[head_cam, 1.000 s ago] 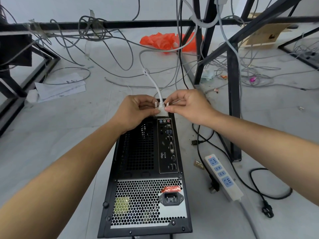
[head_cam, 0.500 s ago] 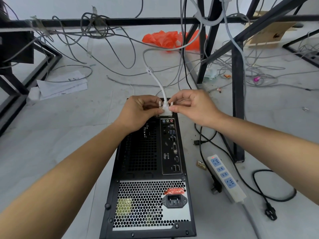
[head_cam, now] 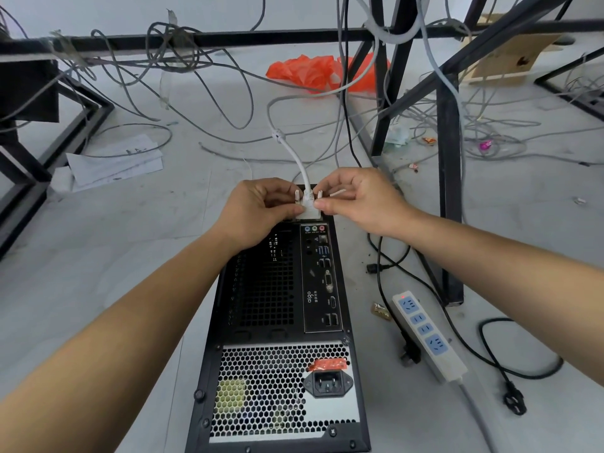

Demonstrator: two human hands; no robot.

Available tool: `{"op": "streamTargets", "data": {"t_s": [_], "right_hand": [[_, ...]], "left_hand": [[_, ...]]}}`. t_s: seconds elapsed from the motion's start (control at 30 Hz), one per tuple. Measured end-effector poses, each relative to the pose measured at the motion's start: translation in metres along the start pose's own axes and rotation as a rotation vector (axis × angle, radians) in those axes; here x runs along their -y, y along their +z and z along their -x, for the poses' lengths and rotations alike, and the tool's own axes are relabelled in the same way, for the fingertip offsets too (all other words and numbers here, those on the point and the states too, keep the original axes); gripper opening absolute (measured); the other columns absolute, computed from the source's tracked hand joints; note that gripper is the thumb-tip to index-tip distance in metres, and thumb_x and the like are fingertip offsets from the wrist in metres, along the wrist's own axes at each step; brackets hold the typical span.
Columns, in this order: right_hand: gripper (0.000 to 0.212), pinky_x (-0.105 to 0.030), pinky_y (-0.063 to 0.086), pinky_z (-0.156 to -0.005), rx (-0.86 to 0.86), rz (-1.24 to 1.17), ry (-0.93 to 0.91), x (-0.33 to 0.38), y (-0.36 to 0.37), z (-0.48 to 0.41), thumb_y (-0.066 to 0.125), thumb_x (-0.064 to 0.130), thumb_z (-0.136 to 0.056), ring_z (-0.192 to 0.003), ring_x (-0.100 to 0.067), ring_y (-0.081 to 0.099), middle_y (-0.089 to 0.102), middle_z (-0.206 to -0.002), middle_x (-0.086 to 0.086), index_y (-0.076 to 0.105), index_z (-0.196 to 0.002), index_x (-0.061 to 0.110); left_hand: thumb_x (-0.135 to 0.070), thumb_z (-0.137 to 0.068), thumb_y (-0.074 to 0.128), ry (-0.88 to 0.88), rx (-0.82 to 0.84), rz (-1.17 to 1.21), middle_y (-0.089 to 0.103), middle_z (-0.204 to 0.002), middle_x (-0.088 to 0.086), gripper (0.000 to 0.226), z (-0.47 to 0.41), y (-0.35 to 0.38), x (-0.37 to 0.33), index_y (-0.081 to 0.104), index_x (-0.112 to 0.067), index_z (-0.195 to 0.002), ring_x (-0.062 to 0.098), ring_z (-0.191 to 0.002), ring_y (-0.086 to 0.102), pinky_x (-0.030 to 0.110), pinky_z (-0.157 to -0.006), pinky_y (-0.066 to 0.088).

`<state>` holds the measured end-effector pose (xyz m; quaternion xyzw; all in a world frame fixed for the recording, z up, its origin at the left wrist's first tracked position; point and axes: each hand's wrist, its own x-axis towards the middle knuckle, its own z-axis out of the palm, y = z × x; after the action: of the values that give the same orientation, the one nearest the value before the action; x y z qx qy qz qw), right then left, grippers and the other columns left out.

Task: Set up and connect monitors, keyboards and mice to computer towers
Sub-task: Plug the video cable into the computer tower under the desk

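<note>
1. The left hand (head_cam: 261,212) and right hand (head_cam: 358,201) meet just above mid-frame. Each pinches a thumbscrew on its own side of the white plug (head_cam: 309,213) between thumb and fingertip, and the other fingers are curled.
2. The plug sits at the far end of the tower (head_cam: 281,322) rear panel, just above the coloured audio jacks. Its white cable (head_cam: 295,160) rises toward the upper middle.
3. The tower lies on the floor with its rear panel up and fills the lower middle of the frame.
4. The step in hand looks like fastening the monitor plug. To do it well, press the plug square and fully home first. Then turn both screws a little at a time, evenly, and only finger-tight. Keep the cable slack so it cannot lever the plug sideways.
5. At lower right lie a power strip (head_cam: 425,331) with a red light and a loose black cord (head_cam: 515,401). The tower's power inlet (head_cam: 328,384) has nothing in it yet.
6. The port is hidden under the plug and fingers, so I cannot tell whether the plug is seated or the screws have caught.
7. The cable's far end is lost among grey wires under the desk frame (head_cam: 228,37). No monitor, keyboard or mouse is in view.
8. Both forearms are cut off at the frame's lower edges.
</note>
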<state>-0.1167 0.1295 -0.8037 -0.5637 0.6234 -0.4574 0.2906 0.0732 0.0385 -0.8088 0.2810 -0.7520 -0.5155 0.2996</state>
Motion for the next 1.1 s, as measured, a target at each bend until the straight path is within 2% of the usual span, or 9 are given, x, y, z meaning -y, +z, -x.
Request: {"op": "streamTargets", "data": {"t_s": [0.1,0.23,0.37,0.5,0.7,0.97,1.1], "right_hand": [[0.019,-0.027,0.060,-0.080,0.012,0.015,0.001,-0.002,-0.001,0.002,0.080,0.009,-0.083,-0.084,-0.018,0.075,0.074,-0.100,-0.008,0.070,-0.091,0.023],[0.018,-0.024,0.060,-0.078,-0.001,0.004,0.029,-0.003,0.000,0.002,0.079,0.009,-0.083,-0.086,-0.015,0.075,0.074,-0.100,-0.007,0.070,-0.097,0.018],[0.020,-0.025,0.059,-0.085,-0.001,0.058,0.024,-0.003,0.000,-0.001,0.081,0.014,-0.081,-0.088,-0.010,0.074,0.075,-0.097,-0.002,0.071,-0.096,0.024],[0.022,-0.021,0.056,-0.087,0.007,0.098,0.005,-0.002,-0.001,-0.004,0.084,0.020,-0.079,-0.089,-0.006,0.073,0.076,-0.093,0.002,0.073,-0.097,0.024],[0.028,-0.013,0.052,-0.086,0.011,0.160,-0.036,0.004,-0.001,-0.006,0.084,0.021,-0.079,-0.087,0.003,0.071,0.074,-0.091,0.012,0.077,-0.105,0.017],[0.022,-0.016,0.054,-0.087,-0.003,0.122,-0.055,-0.005,-0.001,-0.006,0.082,0.020,-0.081,-0.088,0.000,0.072,0.075,-0.091,0.013,0.078,-0.103,0.016],[0.016,-0.017,0.054,-0.087,-0.032,0.078,-0.048,-0.013,-0.002,-0.002,0.081,0.021,-0.082,-0.089,-0.001,0.072,0.076,-0.092,0.011,0.075,-0.097,0.025]], "left_hand": [[-0.003,-0.081,0.079,0.003,-0.016,-0.050,0.077,-0.086,-0.006,0.023,0.002,0.002,0.001,0.071,-0.023,-0.089,0.008,-0.084,0.073,0.016,-0.080,0.054],[-0.008,-0.082,0.079,0.006,-0.026,-0.128,0.077,-0.087,-0.008,0.022,0.001,0.001,0.003,0.070,-0.027,-0.090,0.005,-0.086,0.073,0.018,-0.086,0.054],[-0.010,-0.084,0.078,0.022,-0.024,-0.191,0.074,-0.084,-0.016,0.024,0.003,0.001,0.001,0.068,-0.031,-0.089,-0.003,-0.083,0.070,0.009,-0.082,0.049],[-0.010,-0.083,0.078,0.033,-0.032,-0.221,0.072,-0.083,-0.018,0.024,0.004,0.001,0.000,0.067,-0.030,-0.088,-0.007,-0.080,0.069,0.005,-0.078,0.047],[-0.012,-0.084,0.078,0.046,-0.032,-0.245,0.072,-0.077,-0.023,0.026,0.005,0.001,0.003,0.064,-0.033,-0.086,-0.004,-0.081,0.069,0.008,-0.079,0.048],[-0.016,-0.083,0.080,0.009,-0.032,-0.334,0.073,-0.081,-0.016,0.021,0.001,0.002,-0.003,0.065,-0.032,-0.084,-0.004,-0.075,0.068,0.006,-0.072,0.046],[-0.018,-0.086,0.077,0.013,-0.017,-0.462,0.068,-0.081,-0.012,0.014,-0.003,0.006,-0.009,0.067,-0.022,-0.095,-0.008,-0.073,0.061,-0.002,-0.066,0.039]]}}
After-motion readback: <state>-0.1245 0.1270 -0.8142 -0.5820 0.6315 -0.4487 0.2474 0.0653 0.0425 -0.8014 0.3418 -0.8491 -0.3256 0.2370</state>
